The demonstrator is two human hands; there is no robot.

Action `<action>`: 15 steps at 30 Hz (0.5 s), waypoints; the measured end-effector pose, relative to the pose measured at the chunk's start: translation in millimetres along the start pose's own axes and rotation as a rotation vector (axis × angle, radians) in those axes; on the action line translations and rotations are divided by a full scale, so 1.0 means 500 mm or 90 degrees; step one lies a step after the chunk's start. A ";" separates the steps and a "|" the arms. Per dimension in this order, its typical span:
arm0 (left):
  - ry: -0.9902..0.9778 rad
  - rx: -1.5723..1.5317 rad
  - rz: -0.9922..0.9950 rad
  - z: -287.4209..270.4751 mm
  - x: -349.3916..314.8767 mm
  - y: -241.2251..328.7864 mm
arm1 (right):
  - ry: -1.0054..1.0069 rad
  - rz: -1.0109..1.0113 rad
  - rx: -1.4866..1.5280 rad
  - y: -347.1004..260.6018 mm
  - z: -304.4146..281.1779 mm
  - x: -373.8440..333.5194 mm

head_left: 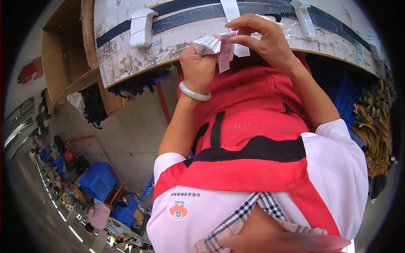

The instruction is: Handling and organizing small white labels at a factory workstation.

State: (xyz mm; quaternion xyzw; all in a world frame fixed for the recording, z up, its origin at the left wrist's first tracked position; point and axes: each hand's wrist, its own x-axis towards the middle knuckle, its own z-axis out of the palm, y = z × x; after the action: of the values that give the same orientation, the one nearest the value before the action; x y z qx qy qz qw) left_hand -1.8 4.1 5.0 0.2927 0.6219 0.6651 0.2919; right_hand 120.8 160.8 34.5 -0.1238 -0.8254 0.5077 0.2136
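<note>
My left hand (197, 69), with a pale bangle (195, 91) at its wrist, is closed round a fanned stack of white labels (206, 45). Thumb and forefinger of my right hand (268, 40) pinch one white label (228, 36) beside the stack's edge. Thin printed labels (225, 57) hang below the fingers, over my red apron (253, 109). On the worktable (122, 63) lie a banded bundle of white labels (142, 28) at the left and another bundle (303, 19) at the right. A white strip (230, 9) lies between them, partly behind my right hand.
The table's worn edge runs just beyond my hands. An open cardboard box (67, 55) stands at the left. Blue crates (99, 181) and a person in pink (100, 217) are farther off. Right of me are a blue basket (348, 97) and a heap of brown pieces (373, 130).
</note>
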 end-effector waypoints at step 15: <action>-0.023 -0.121 -0.102 0.011 -0.027 0.021 | -0.011 0.077 0.087 -0.001 0.011 -0.036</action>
State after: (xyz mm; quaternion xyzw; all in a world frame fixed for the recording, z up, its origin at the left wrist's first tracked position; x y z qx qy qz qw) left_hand 11.1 -3.0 15.5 0.2249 0.5722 0.6900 0.3819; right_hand 134.0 148.8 28.7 -0.1544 -0.7816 0.5760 0.1831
